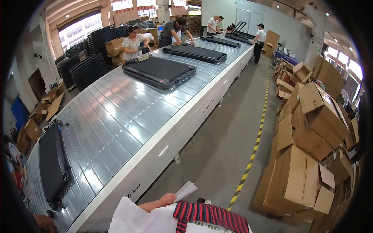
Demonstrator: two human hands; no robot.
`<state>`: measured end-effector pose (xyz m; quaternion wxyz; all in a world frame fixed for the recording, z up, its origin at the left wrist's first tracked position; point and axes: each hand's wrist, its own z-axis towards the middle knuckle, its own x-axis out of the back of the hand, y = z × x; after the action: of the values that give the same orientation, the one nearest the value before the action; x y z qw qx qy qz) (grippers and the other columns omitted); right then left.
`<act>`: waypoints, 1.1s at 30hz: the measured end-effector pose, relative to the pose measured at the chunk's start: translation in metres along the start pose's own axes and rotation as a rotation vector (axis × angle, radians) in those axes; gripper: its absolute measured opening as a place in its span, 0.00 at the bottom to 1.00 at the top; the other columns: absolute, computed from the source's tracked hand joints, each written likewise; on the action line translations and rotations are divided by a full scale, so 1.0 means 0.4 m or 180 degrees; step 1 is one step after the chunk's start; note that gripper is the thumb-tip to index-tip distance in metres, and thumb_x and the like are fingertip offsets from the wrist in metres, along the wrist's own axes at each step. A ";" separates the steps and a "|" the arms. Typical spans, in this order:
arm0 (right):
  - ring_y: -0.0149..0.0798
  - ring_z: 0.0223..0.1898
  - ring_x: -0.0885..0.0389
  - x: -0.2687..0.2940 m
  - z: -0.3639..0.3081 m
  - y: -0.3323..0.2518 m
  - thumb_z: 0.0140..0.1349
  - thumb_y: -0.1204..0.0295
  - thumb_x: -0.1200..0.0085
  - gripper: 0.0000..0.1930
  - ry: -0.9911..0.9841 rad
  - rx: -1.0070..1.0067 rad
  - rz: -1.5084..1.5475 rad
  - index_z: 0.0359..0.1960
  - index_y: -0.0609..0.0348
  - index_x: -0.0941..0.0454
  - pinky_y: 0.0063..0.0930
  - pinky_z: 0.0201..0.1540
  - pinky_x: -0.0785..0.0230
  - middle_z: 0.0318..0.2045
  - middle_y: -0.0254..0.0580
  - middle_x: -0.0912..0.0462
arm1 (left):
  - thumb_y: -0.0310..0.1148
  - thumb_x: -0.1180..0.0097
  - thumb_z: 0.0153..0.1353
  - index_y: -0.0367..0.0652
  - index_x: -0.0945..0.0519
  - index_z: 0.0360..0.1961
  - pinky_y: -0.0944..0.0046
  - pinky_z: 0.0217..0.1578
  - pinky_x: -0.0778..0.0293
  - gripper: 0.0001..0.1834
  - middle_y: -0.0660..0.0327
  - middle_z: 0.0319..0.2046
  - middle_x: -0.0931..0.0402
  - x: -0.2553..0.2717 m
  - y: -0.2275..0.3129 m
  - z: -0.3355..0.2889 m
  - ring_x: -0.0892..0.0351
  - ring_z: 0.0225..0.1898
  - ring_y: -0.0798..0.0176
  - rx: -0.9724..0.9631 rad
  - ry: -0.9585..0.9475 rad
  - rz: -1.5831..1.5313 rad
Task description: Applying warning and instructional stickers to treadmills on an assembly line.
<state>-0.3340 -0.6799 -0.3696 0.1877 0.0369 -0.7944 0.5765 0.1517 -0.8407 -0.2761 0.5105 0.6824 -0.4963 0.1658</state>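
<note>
At the bottom centre, my left hand (168,199) is closed around some folded white sheets (186,191), which look like paper. Their free end sticks out to the right, over the grey floor. My bare left forearm (151,205) comes out of a white sleeve (123,213) and bends across my front. A red-and-black striped cloth (211,214) lies across my white top, just right of the hand. My right hand does not show. The hand touches neither the long metal-slat conveyor (112,112) on my left nor anything on it.
Black treadmill-like decks (159,70) lie on the conveyor, one (52,163) near the left. Several people work along its far part; a co-worker's arm (44,221) shows lower left. Cardboard boxes (293,178) pile up right of the aisle, beyond a yellow-black floor line (254,149).
</note>
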 end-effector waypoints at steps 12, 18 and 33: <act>0.30 0.17 0.28 0.072 0.839 -0.642 0.50 0.75 0.53 0.06 -0.0490 -0.0792 0.0230 0.26 0.66 0.27 0.21 0.18 0.35 0.17 0.38 0.27 | 0.43 0.58 0.56 0.40 0.25 0.27 0.48 0.35 0.32 0.17 0.46 0.29 0.26 0.120 0.125 0.416 0.27 0.33 0.44 0.0515 0.0816 -0.0425; 0.30 0.18 0.27 0.047 1.040 -0.573 0.51 0.69 0.48 0.09 -0.1465 -0.0689 -0.0744 0.26 0.64 0.24 0.23 0.21 0.34 0.17 0.38 0.25 | 0.42 0.56 0.54 0.41 0.23 0.28 0.50 0.36 0.30 0.15 0.49 0.30 0.25 0.165 0.035 0.645 0.26 0.34 0.47 0.0261 -0.0070 -0.0017; 0.39 0.32 0.22 0.186 1.419 -0.010 0.43 0.65 0.44 0.10 0.0869 0.0005 -0.0895 0.28 0.54 0.21 0.30 0.37 0.30 0.27 0.43 0.21 | 0.40 0.49 0.54 0.35 0.26 0.40 0.62 0.39 0.31 0.19 0.51 0.34 0.24 0.835 0.698 1.515 0.25 0.37 0.59 0.0005 0.0697 -0.2618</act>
<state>-0.5470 -1.1972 -0.4909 0.3723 0.0691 -0.7481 0.5449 -0.1037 -1.5285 -0.1396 0.5834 0.8022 -0.1253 0.0202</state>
